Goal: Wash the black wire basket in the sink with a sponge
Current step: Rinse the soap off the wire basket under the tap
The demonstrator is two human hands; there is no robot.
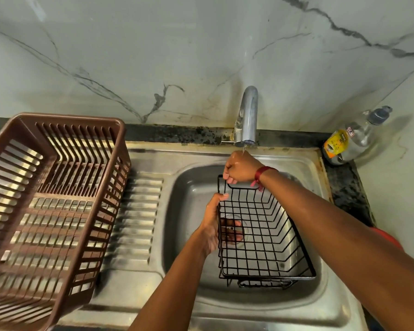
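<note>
The black wire basket (261,232) is held tilted inside the steel sink (184,187), its open side facing up and right. My left hand (215,220) grips the basket's left wall, thumb on the rim and fingers showing through the wires. My right hand (239,167) grips the far top rim near the handle cut-out, directly under the tap (247,115), and a thin stream of water falls on its back. No sponge is in view.
A brown plastic dish rack (50,199) stands on the ribbed drainboard at the left. A clear soap bottle (351,137) with a yellow label lies at the sink's back right corner. Something red (385,235) peeks out behind my right forearm. The marble wall rises behind.
</note>
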